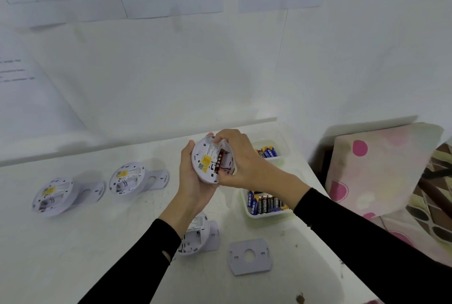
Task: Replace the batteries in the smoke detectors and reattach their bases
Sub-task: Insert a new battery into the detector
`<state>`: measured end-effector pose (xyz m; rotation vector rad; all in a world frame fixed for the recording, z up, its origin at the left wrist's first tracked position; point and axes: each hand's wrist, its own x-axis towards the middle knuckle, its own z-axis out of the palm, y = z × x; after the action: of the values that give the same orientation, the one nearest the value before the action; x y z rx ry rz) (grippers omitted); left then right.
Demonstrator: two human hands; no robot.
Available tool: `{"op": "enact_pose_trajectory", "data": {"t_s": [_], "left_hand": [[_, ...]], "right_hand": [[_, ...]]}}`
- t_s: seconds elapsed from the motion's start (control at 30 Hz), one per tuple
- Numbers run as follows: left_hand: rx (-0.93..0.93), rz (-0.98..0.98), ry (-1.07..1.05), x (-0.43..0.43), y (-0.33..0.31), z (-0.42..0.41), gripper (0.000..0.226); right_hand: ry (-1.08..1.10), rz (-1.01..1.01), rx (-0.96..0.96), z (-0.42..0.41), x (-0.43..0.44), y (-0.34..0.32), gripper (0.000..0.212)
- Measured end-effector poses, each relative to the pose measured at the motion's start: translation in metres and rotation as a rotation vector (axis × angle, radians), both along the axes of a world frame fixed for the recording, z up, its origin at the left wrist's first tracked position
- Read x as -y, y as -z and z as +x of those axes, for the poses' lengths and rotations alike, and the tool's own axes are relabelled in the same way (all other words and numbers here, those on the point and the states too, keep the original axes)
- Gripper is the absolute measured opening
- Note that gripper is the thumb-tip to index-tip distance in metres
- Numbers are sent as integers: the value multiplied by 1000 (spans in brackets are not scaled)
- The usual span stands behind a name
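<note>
My left hand (193,181) cradles a round white smoke detector (204,157) above the table, back side up, with a yellow label. A red battery (218,162) lies in its compartment, and the fingers of my right hand (241,157) pinch at it from both ends. Two more detectors (52,196) (127,177) lie back-up on the left, each leaning on a grey base plate. A third detector (195,232) lies under my left wrist. A loose grey base plate (249,256) rests near the front.
A clear tray (249,214) with several blue and black batteries stands right of my hands. Another tray (281,157) with batteries sits behind it. The white table (110,242) ends at a wall with papers. A spotted pink cushion (379,169) is at the right.
</note>
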<state>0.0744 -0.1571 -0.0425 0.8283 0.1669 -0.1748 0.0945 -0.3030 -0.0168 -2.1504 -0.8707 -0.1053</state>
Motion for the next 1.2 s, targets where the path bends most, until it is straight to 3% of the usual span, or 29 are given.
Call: {"op": "enact_pose_trajectory", "data": {"t_s": [0.23, 0.3, 0.4, 0.5, 0.6, 0.67, 0.73, 0.8, 0.97, 1.2], "left_hand": [[38, 44, -36, 5, -1, 1, 61], [17, 12, -19, 4, -2, 2, 52], [-55, -83, 21, -1, -3, 4, 57], [-120, -159, 61, -11, -6, 4, 68], [-96, -192, 112, -19, -8, 2, 59], [-90, -238, 102, -24, -6, 1, 57], [-116, -235, 91, -27, -4, 2, 62], [-139, -195, 91, -28, -4, 0, 65], [-162, -178, 127, -33, 1, -3, 87], [-142, -211, 219, -39, 0, -7, 71]], "right_hand": [[38, -4, 201, -2, -5, 1, 72], [36, 19, 156, -4, -4, 1, 68], [-13, 9, 23, -6, 1, 1, 64], [-33, -28, 58, -7, 7, 7, 43], [-18, 105, 158, -9, 9, 15, 26], [60, 325, -7, -5, 9, 12, 24], [182, 629, -317, 7, 13, 5, 21], [363, 737, -533, 30, 24, 9, 18], [591, 320, -570, 72, 40, 45, 15], [513, -132, -385, 88, 25, 59, 11]]}}
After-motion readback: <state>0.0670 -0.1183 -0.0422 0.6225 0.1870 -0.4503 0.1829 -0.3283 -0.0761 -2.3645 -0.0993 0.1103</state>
